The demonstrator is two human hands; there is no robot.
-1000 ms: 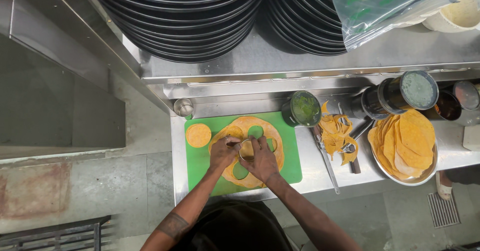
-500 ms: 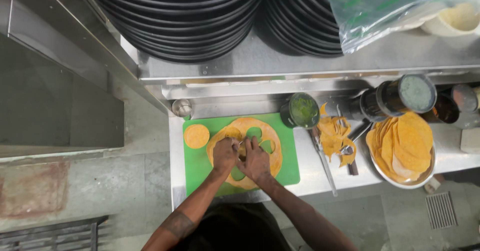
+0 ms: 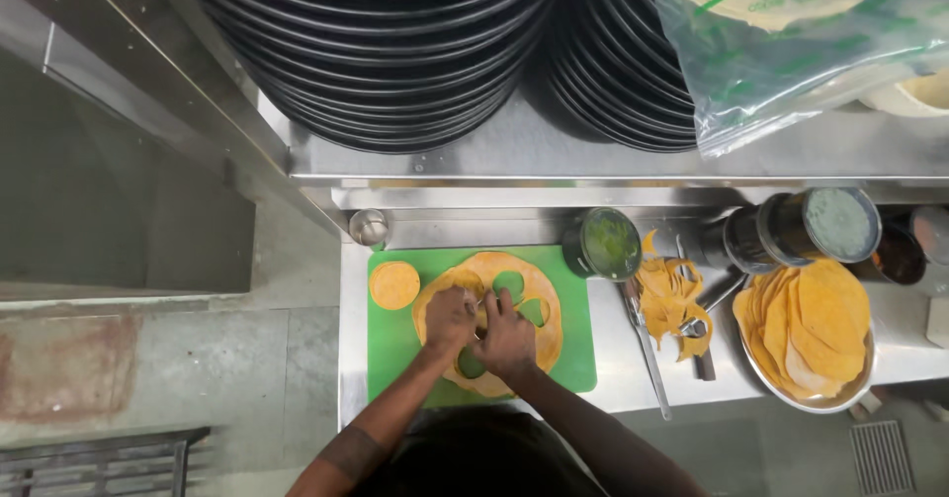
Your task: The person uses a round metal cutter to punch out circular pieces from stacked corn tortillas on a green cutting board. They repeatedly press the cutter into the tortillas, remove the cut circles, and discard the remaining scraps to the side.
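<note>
1. Nearest the camera, the left hand (image 3: 450, 319) and the right hand (image 3: 507, 337) are pressed close side by side over the middle of a large round orange tortilla (image 3: 486, 321). Their fingers are bunched together and curled downward onto something small between them; what they grip is hidden under the knuckles, so I cannot tell its shape.
2. The tortilla lies flat on a green plastic cutting board (image 3: 388, 351) directly under both hands, neither hand clearly nearer. Round holes already cut in it show the green beneath: two lie just beyond the fingertips, one just below the left hand.
3. A small round orange tortilla disc (image 3: 394, 284) sits on the board to the left of the left hand, apart from the big sheet.
4. To the right, off the board, a long metal knife (image 3: 647, 349) lies on the steel counter, its long axis running near to far, beside a heap of orange tortilla scraps (image 3: 667, 294).
5. Farther right, a metal bowl (image 3: 791, 396) holds stacked orange tortillas.
6. Beyond the board stands a dark round tub of green sauce (image 3: 605, 244).
7. Farthest, stacks of black plates (image 3: 395, 52) fill the shelf above.
</note>
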